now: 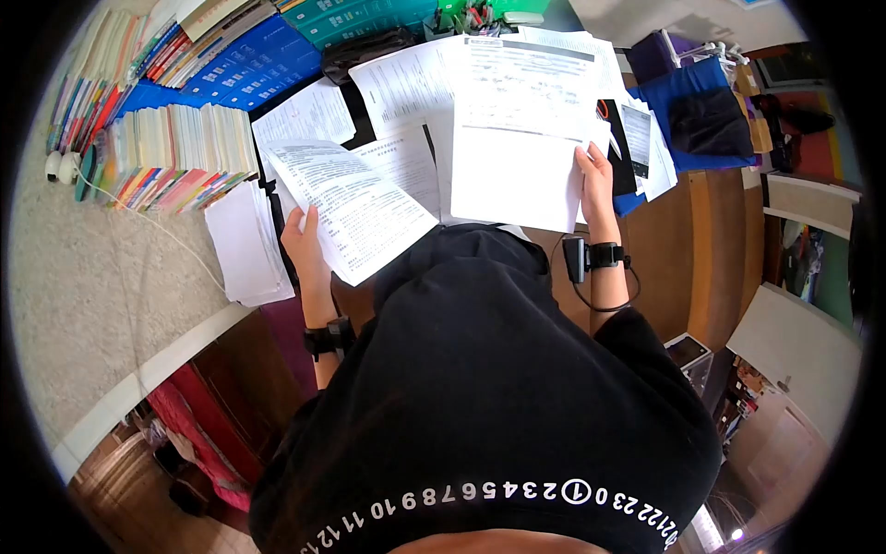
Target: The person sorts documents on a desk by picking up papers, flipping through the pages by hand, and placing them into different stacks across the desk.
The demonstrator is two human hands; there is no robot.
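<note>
My left hand (303, 242) grips the lower left edge of a printed booklet (355, 208), its pages slightly curled and tilted. In my right hand (595, 180) is the right edge of a white sheet (521, 175), with print and handwriting on its upper part and a blank lower half. The thumb lies on the sheet's face. More printed papers (401, 88) lie beneath and behind both, partly covered. Both wrists wear black bands; a small black box (576, 259) with a cable sits at the right one.
Stacked books (180, 148) and blue file boxes (254, 69) stand at the left and back. A paper stack (245, 245) lies left of my left hand. Behind the papers is a black pouch (367, 54). At right, a dark bag (709, 120) lies on blue cloth.
</note>
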